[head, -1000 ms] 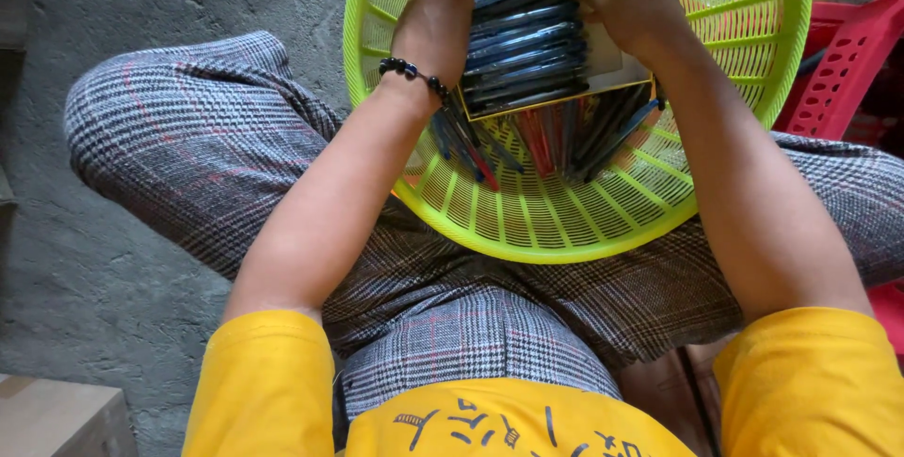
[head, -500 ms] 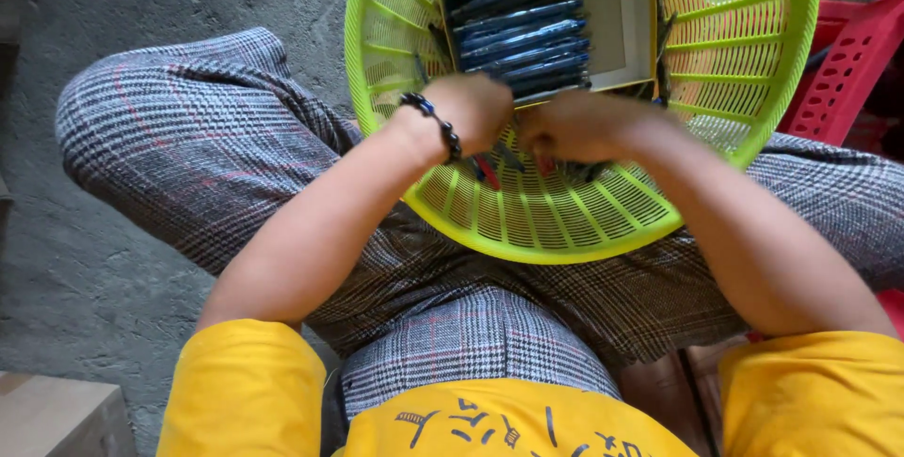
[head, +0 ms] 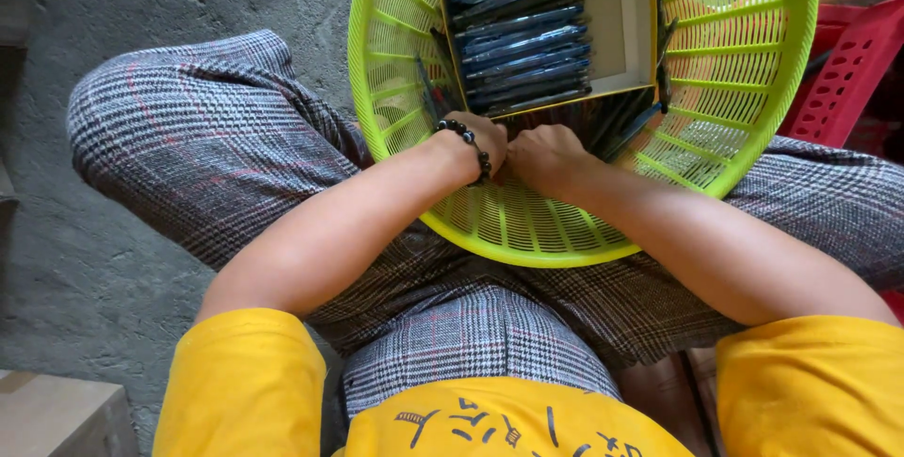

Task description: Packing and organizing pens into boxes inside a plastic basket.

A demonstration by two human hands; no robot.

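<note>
The person wears a bright yellow T-shirt (head: 508,419) with short sleeves that end above the elbows; dark brush-like characters run across its chest. The trousers (head: 217,146) are a grey checked weave, fine black-and-white houndstooth crossed by thin reddish lines that form large squares. Both forearms are bare. Round the wrist of the left hand (head: 480,142) sits a bracelet (head: 468,144) of round, glossy black beads strung close together. The right hand (head: 546,156) carries no ring, band or watch that shows.

Fingertips of both hands (head: 513,151) hidden among pens (head: 617,123) under the box (head: 621,15).
</note>
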